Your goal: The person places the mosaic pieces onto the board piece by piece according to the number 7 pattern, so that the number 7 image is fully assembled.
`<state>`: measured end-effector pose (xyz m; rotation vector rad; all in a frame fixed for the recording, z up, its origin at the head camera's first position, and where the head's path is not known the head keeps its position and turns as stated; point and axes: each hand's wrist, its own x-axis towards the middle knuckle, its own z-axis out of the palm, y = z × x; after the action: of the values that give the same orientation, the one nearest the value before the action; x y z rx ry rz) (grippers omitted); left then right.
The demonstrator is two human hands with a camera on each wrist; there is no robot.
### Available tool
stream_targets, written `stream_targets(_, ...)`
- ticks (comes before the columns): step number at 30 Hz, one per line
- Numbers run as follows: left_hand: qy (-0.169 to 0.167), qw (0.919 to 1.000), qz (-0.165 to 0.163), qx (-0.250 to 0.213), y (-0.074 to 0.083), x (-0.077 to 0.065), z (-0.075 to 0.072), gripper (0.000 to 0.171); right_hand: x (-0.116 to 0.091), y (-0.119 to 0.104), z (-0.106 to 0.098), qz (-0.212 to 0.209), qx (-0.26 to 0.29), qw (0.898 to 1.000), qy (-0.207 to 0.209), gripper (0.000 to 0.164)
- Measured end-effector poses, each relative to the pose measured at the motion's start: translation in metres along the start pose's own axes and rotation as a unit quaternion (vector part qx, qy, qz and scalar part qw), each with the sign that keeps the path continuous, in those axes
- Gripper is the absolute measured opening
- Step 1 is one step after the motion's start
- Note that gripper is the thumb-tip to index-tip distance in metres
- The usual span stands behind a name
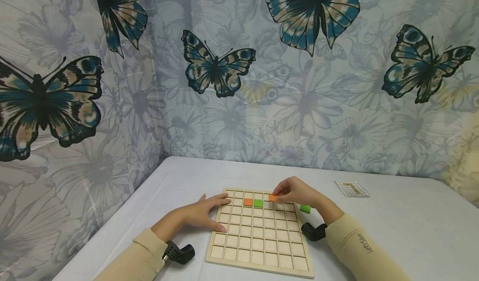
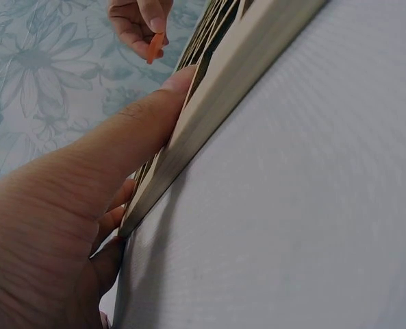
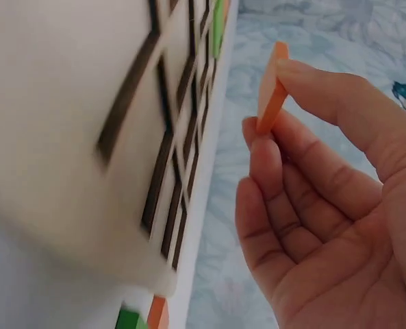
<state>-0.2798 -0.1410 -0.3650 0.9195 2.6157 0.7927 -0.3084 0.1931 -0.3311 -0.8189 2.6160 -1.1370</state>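
Note:
Between thumb and fingertips my right hand pinches an orange square tile, held above the upper right part of a wooden grid board. The right wrist view shows that tile tilted on edge, apart from the board. My left hand rests with spread fingers on the board's left edge. Its thumb touches the rim in the left wrist view. Near the board's top, another orange tile and a green tile lie side by side in neighbouring cells.
A loose green tile lies on the white table right of the board. Beside it, an orange tile shows in the right wrist view. A small pattern card lies farther back at right. Butterfly-printed cloth hangs behind the table.

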Motion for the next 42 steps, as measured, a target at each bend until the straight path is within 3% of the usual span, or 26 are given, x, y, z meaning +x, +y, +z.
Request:
stream_targets(19, -0.006, 1.0, -0.002, -0.006, -0.001, 0.001, 0.0, 0.086, 0.012, 0.0, 0.015, -0.006, 0.014, 1.0, 0.008, 0.02)
stream_targets(29, -0.004, 1.0, 0.006, -0.007, -0.001, 0.0, -0.001, 0.087, 0.016, 0.005, 0.022, -0.004, -0.033, 0.999, -0.005, 0.017)
stream_targets(42, -0.005, 0.9999, 0.005, -0.009, 0.0, 0.0, -0.001, 0.086, 0.013, 0.001, 0.023, 0.006, -0.039, 0.999, 0.005, 0.016)
